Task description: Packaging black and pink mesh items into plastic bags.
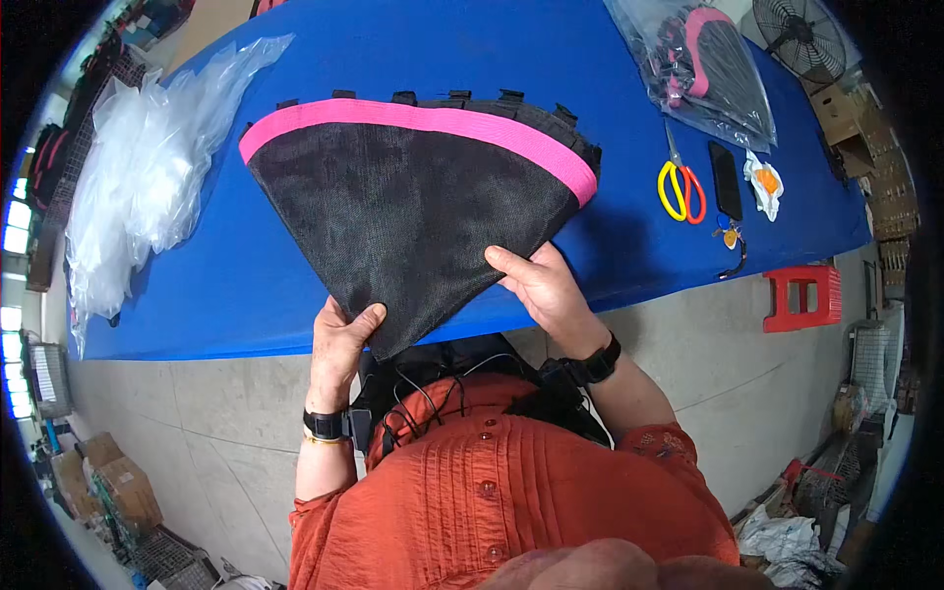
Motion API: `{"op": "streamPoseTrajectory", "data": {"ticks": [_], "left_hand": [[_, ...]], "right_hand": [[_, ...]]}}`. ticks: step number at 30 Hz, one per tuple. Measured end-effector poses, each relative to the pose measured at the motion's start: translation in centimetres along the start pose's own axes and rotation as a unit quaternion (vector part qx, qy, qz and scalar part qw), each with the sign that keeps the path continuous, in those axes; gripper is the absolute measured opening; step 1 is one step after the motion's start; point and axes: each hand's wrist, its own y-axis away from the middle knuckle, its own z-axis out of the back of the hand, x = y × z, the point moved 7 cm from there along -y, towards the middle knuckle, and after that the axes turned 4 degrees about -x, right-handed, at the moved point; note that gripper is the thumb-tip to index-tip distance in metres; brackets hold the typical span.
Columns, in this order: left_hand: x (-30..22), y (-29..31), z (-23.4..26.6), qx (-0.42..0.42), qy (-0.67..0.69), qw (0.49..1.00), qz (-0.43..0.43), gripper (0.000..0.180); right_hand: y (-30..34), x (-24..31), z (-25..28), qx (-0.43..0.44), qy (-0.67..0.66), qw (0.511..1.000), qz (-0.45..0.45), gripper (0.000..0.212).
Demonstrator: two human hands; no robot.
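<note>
Clear plastic (147, 177): we see it heaped on the blue table (413, 39), beyond and left of our left hand.
Left hand (337, 344): clamped on the black mesh piece (393, 206) near its narrow tip, thumb on the facing side.
Piece location: between our two hands, spreading beyond both over the table.
Piece form: fan-shaped, fine-woven, slightly rippled, with straight sides narrowing toward us.
Pink band (433, 120): ribbed, following the curved far edge.
Black tabs (460, 96): short, spaced along that edge, projecting past the band.
Right hand (544, 285): clamped on the right side edge, thumb on top.
Scissors (676, 160): yellow-and-red handles, on the table beyond and right of our right hand.
</note>
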Motion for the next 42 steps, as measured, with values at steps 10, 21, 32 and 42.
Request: {"op": "streamPoseTrajectory", "data": {"ticks": [10, 21, 32, 42], "left_hand": [[0.0, -0.2, 0.4, 0.01, 0.03, 0.999, -0.009, 0.043], [-11.1, 0.6, -0.9, 0.048, -0.039, 0.983, -0.171, 0.047], [-22.4, 4.8, -5.0, -0.075, -0.442, 0.772, -0.451, 0.033], [-17.5, 4.1, -9.0, -0.063, -0.676, 0.495, -0.541, 0.021]], "right_hand": [[-0.2, 0.0, -0.3, -0.005, 0.006, 1.0, 0.002, 0.045], [2.4, 0.4, 0.9, -0.116, 0.08, 0.986, -0.092, 0.035], [4.2, 4.0, 0.6, -0.098, 0.079, 0.992, -0.018, 0.049], [6.2, 9.2, 2.7, -0.105, 0.005, 0.991, 0.079, 0.056]]}}
